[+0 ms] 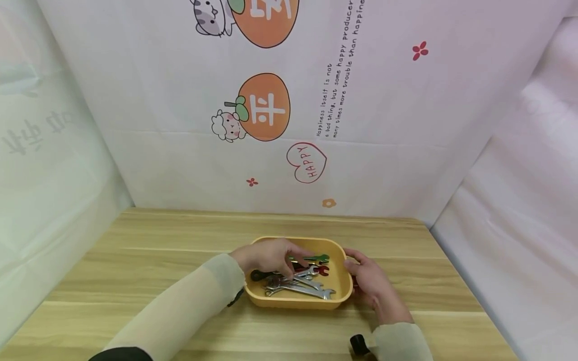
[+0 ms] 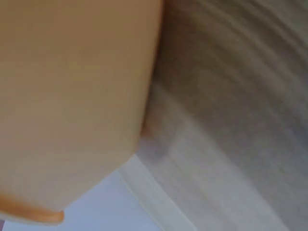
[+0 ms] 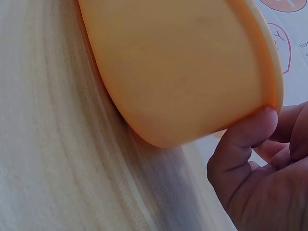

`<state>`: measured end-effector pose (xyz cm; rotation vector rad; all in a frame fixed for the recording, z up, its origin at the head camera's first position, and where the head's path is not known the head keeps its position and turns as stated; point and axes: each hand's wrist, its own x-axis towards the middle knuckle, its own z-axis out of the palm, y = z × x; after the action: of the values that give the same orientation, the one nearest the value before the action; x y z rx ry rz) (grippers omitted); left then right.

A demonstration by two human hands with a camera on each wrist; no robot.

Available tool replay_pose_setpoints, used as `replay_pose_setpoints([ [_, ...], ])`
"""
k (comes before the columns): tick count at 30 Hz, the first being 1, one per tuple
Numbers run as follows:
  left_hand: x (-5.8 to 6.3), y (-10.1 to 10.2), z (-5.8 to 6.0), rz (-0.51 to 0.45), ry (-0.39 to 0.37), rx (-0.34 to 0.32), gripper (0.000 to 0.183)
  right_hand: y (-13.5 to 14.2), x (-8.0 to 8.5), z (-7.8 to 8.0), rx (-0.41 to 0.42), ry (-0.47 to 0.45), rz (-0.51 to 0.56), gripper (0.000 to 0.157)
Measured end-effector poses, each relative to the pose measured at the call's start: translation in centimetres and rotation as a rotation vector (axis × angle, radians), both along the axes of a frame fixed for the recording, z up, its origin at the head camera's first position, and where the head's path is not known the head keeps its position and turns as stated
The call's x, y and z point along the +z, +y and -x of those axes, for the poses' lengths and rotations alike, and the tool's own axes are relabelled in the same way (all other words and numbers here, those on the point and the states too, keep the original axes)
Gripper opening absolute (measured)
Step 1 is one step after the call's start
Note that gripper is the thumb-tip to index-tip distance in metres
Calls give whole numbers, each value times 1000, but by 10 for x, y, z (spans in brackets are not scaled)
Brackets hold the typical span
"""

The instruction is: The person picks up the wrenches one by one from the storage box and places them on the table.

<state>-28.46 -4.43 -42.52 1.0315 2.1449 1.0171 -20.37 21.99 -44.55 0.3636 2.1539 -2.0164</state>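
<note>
A yellow plastic bin stands on the table with several wrenches inside. Silver open-end wrenches lie crossed near its front, a green wrench toward the back and a red wrench between them. My left hand reaches over the bin's left side, thumb and forefinger spread apart among the wrenches; its other fingers are hidden. At the right end, my right hand grips the bin's rim, thumb against the wall. In the left wrist view the bin's outer wall fills the left side.
The wood-grain table runs back to a white printed cloth. White cloth sides stand at left and right. A small black object is beside the right sleeve.
</note>
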Motion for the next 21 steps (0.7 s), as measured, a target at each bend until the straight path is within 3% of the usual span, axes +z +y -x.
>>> replay_pose_setpoints([
  [7, -10, -1, -3, 25, 41, 4, 72, -1, 1, -1, -8, -3, 0, 41],
  [21, -14, -2, -4, 60, 144, 22, 73, -1, 0, 0, -6, 3, 4, 41],
])
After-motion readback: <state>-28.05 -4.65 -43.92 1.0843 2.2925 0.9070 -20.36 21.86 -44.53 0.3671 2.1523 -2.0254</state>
